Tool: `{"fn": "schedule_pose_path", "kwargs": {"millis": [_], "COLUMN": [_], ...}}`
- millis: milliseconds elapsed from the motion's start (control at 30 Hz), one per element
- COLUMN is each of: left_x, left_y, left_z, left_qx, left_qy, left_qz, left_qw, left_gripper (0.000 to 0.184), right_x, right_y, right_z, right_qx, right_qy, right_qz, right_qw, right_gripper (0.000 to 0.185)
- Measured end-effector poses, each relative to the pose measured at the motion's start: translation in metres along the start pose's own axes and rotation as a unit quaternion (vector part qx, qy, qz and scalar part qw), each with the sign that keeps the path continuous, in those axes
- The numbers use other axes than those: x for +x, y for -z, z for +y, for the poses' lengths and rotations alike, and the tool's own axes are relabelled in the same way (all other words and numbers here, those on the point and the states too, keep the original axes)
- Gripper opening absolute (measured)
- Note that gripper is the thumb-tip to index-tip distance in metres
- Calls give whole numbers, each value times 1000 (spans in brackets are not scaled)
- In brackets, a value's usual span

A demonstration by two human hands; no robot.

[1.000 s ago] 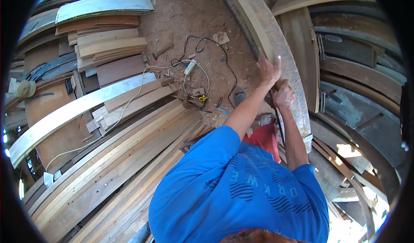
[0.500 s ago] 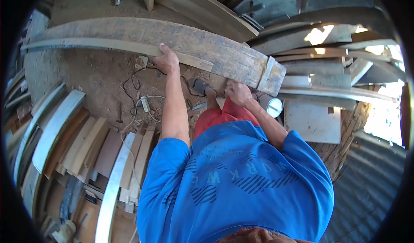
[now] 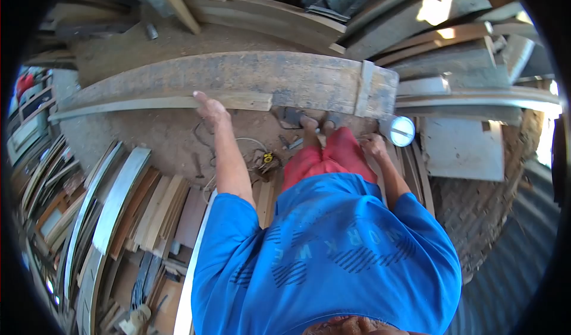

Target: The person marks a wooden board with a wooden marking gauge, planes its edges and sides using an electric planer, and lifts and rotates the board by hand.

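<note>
A long, light wooden strip (image 3: 247, 101) lies along the near edge of a worn plank bench (image 3: 297, 76). My left hand (image 3: 212, 109) grips the strip near its right part, thumb up at the edge; its fingers are partly hidden and slightly blurred. Down beside my red shorts is my right hand (image 3: 373, 146), its fingers curled; whatever they may hold is hidden. Just right of that hand, below the bench's right end, stands a round container with a bright white top (image 3: 399, 131). A wooden crosspiece (image 3: 364, 88) sits across the bench near that end.
Stacked boards (image 3: 157, 210) fill the lower left. A hammer (image 3: 197, 165) and a small yellow-and-black object (image 3: 267, 157) are on the ground side near a cable. More planks (image 3: 452, 55) lean at upper right, above a pale panel (image 3: 464, 148). Corrugated metal sheet (image 3: 505, 258) is at lower right.
The view has shifted, and the bench appears lower and more level. My right hand has moved from near the bench's edge down beside my thigh. My left hand stays at the strip.
</note>
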State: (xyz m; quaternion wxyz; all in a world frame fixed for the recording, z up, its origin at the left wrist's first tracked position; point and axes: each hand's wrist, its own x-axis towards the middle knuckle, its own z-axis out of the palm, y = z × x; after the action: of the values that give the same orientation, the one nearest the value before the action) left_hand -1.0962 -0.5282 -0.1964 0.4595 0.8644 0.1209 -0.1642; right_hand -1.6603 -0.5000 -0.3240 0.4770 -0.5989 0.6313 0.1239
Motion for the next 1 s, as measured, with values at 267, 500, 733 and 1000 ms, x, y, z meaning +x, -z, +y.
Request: {"fn": "schedule_pose_path", "kwargs": {"millis": [267,500,733,1000], "left_x": [43,9,27,24], "left_y": [3,-1,21,18], "left_z": [-42,-14,-20,-16], "left_qx": [-151,-175,-139,-108], "left_qy": [-73,-33,-45,-57], "left_qz": [-26,-93,-60,-28], "left_qw": [986,980,987,992], "left_gripper": [79,60,55,52], "right_x": [151,278,359,377], "right_y": [-69,-107,-211,-243], "right_z": [229,215,209,202], "right_qx": [-171,-203,-218,-224], "right_qy": [235,87,32,24], "right_qz": [75,9,-63,-84], "right_qw": [954,975,973,971], "right_gripper": [38,39,36,33]}}
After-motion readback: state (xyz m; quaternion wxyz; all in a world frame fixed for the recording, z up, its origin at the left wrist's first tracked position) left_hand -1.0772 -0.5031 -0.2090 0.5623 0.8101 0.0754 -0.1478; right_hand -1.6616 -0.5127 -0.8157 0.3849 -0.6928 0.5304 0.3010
